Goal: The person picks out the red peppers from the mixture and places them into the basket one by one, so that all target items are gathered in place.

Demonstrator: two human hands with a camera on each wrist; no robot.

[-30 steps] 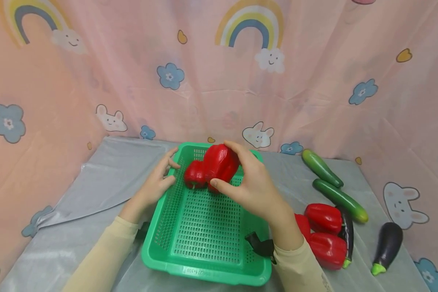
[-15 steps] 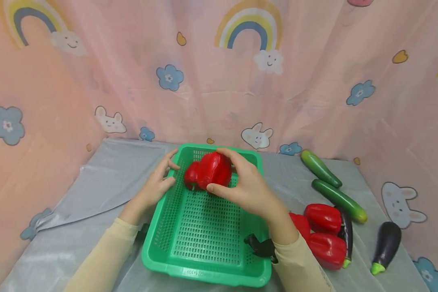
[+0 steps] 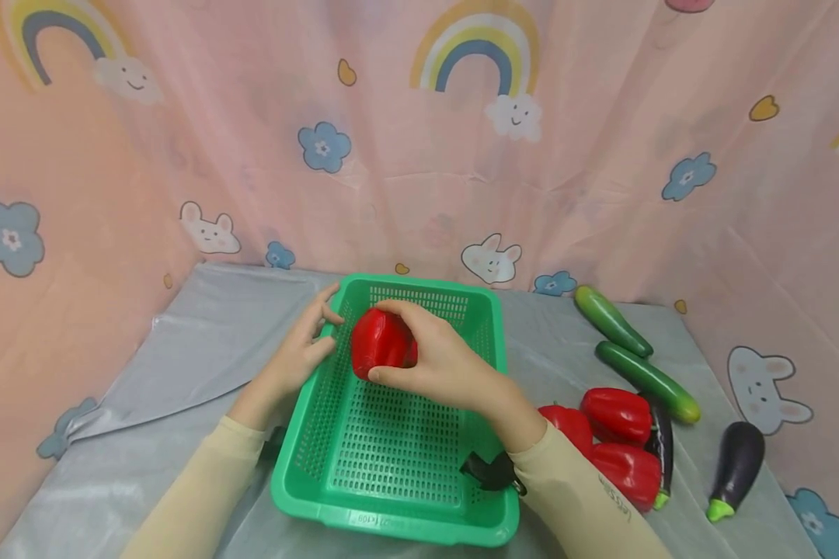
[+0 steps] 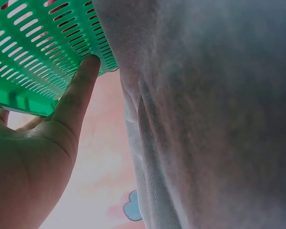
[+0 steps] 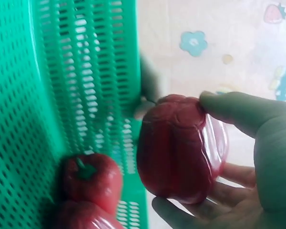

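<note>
A red bell pepper [image 3: 377, 341] is held between the thumb and fingers of my right hand [image 3: 436, 357], over the far left part of a green perforated basket [image 3: 395, 524]. In the right wrist view, two more red peppers lie in the basket, one with its green stem showing [image 5: 91, 181]; the head view mostly hides them behind the held pepper and hand. My left hand [image 3: 301, 349] grips the basket's left side. In the left wrist view its thumb [image 4: 78, 90] lies against the slotted outer wall, and the other fingers are partly hidden behind the rim.
To the right of the basket lie several red peppers [image 3: 617, 414], partly covering a dark eggplant [image 3: 660, 442]. Another eggplant [image 3: 737, 466] lies farther right. Two green cucumbers [image 3: 649, 380] are behind them. A grey cloth [image 3: 210, 334] covers the table, and a pink patterned curtain surrounds it.
My right hand has moved left and slightly lower with the pepper, which now covers the pepper seen earlier in the basket. My left hand and the basket have stayed put.
</note>
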